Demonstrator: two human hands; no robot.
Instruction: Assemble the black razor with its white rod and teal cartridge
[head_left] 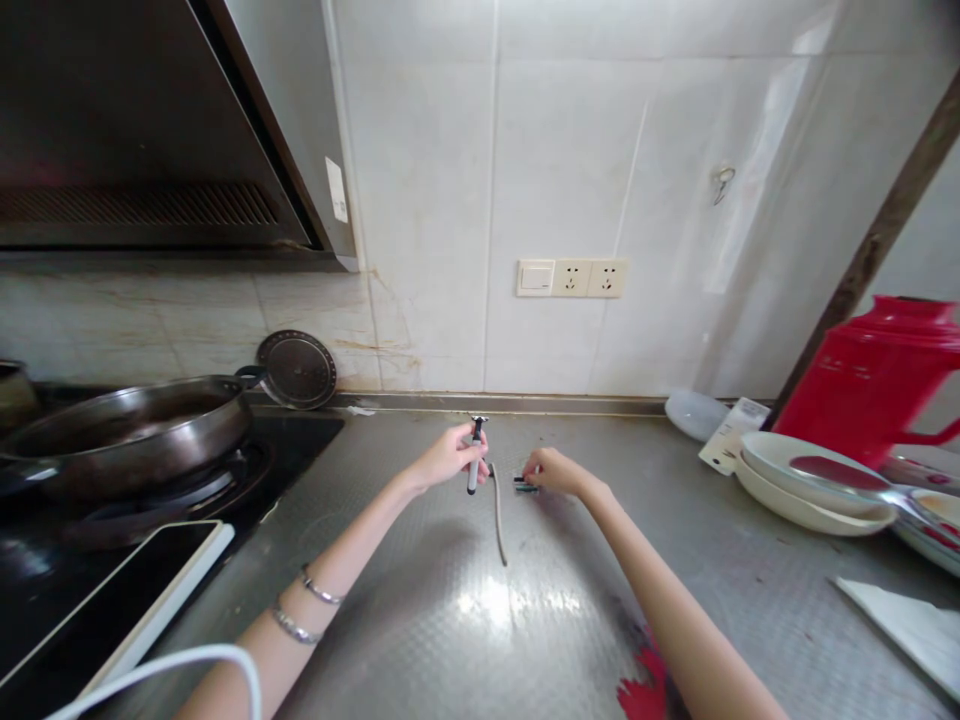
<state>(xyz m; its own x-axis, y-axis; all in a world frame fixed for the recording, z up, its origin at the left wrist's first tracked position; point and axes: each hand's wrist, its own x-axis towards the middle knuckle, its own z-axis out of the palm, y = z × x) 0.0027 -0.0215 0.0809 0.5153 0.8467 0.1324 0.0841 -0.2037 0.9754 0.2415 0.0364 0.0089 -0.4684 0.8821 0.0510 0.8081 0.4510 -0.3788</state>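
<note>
My left hand point(451, 458) is closed around a razor point(475, 462) with a grey and black handle, held upright with its T-shaped head on top. Just right of those fingers, a short grey cord point(499, 520) with a dark upper end runs down toward me; whether the fingers touch it I cannot tell. My right hand point(553, 470) is lowered to the counter with its fingertips pinched at small dark, greenish pieces point(525, 485), too small to name. They seem to lie on the metal surface.
A steel pan point(135, 430) stands on the black stove point(292, 440) at left, with a phone-like white-edged device point(172, 580) and white cable point(217, 652) nearer. At right are stacked dishes point(810, 500), a clear bowl point(694, 412) and a red jug point(877, 370). Wall sockets point(589, 279) sit behind.
</note>
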